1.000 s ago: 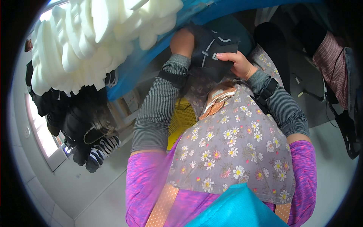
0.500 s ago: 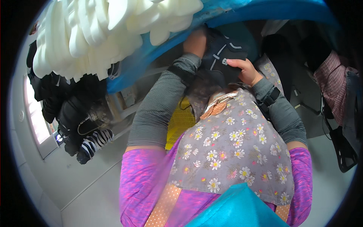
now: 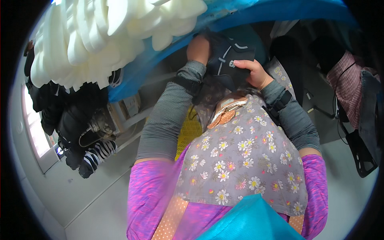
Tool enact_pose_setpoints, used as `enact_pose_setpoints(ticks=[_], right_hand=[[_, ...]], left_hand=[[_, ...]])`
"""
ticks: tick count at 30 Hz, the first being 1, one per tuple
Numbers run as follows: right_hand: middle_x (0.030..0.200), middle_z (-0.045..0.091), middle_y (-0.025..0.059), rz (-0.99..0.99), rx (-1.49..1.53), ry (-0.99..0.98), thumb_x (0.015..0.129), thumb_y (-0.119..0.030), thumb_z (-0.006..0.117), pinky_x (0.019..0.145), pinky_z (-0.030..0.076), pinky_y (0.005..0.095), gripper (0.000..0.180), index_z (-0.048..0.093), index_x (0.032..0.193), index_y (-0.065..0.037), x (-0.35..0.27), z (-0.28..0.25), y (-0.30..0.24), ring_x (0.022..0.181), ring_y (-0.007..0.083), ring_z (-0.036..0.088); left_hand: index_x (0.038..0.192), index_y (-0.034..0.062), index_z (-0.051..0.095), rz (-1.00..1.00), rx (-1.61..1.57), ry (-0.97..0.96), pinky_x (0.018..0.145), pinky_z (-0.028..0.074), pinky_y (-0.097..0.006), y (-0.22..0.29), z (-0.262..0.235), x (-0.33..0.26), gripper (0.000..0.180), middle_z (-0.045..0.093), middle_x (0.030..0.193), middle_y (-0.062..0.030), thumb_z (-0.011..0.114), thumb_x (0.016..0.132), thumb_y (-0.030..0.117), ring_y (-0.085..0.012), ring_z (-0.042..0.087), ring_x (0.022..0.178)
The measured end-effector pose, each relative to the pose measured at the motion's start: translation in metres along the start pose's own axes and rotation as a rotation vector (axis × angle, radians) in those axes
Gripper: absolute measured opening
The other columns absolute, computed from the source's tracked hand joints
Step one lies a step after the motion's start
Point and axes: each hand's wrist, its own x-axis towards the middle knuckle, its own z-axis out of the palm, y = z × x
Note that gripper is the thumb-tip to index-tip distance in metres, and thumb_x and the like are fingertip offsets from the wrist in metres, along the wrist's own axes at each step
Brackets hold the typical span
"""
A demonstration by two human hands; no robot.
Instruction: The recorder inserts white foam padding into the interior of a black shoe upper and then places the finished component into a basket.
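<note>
A dark shoe upper with pale stripes and a small light emblem lies in front of me, just under the blue edge. My right hand grips its near right side, thumb laid flat on top by the emblem and the other fingers out of sight beneath. My left hand reaches to its left side; only the wrist and the back of the hand show, while its fingers are hidden by the dark material. The upper sits above my flowered apron.
White foam pieces hang in a thick row at upper left, beside a blue-covered edge. Below are dark bundled items and a yellow basket. Another person's checked sleeve shows at right.
The shoe upper and both hands have shifted slightly left in the picture, along with the surroundings. My right thumb stays by the emblem.
</note>
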Motion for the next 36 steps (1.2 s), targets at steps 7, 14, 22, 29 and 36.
enact_pose_setpoints(ticks=[7, 14, 22, 29, 36], right_hand=[[0.122, 0.064, 0.0075, 0.092, 0.36, -0.026, 0.098, -0.029, 0.052, 0.099, 0.049, 0.0363, 0.038, 0.059, 0.126, -0.005, -0.01, 0.01, -0.004, 0.112, 0.0211, 0.061], [0.131, 0.057, 0.007, -0.036, -0.508, -0.005, 0.091, -0.027, 0.066, 0.103, 0.042, 0.0337, 0.05, 0.053, 0.133, -0.004, -0.024, 0.019, 0.019, 0.119, 0.0185, 0.054], [0.107, 0.066, 0.003, -0.067, -0.426, 0.12, 0.086, -0.011, 0.072, 0.087, 0.05, 0.0272, 0.031, 0.063, 0.114, -0.001, -0.011, 0.016, 0.012, 0.096, 0.0131, 0.061], [0.103, 0.067, 0.0022, -0.126, -0.485, 0.14, 0.088, -0.017, 0.072, 0.087, 0.048, 0.0281, 0.027, 0.066, 0.109, -0.001, -0.011, 0.015, 0.013, 0.093, 0.0128, 0.061], [0.11, 0.066, 0.0052, -0.089, -0.4, 0.089, 0.091, -0.019, 0.067, 0.092, 0.047, 0.0306, 0.033, 0.062, 0.118, -0.001, -0.005, 0.006, 0.011, 0.1, 0.0166, 0.061]], left_hand=[[0.1, 0.0041, 0.065, -0.118, -0.105, 0.004, 0.079, 0.052, -0.048, -0.014, 0.032, 0.0, 0.019, 0.065, 0.102, -0.0203, 0.05, 0.09, 0.011, -0.0391, 0.063, 0.095], [0.105, 0.0024, 0.062, -0.388, -0.59, 0.015, 0.081, 0.051, -0.047, -0.024, 0.038, -0.003, 0.021, 0.066, 0.103, -0.0195, 0.05, 0.09, 0.011, -0.0366, 0.062, 0.097], [0.106, -0.0008, 0.064, -0.065, -0.254, 0.225, 0.075, 0.051, -0.047, -0.056, 0.022, -0.02, 0.023, 0.067, 0.093, -0.0212, 0.049, 0.094, 0.013, -0.0394, 0.063, 0.086], [0.115, 0.006, 0.065, -0.428, -1.095, 0.082, 0.064, 0.048, -0.036, -0.06, -0.011, -0.05, 0.037, 0.062, 0.077, -0.0051, 0.056, 0.098, 0.038, -0.0226, 0.06, 0.07], [0.125, 0.0116, 0.056, -0.708, -1.613, -0.132, 0.061, 0.042, -0.021, -0.054, -0.052, -0.133, 0.037, 0.055, 0.081, 0.0026, 0.057, 0.099, 0.037, -0.0068, 0.052, 0.07]])
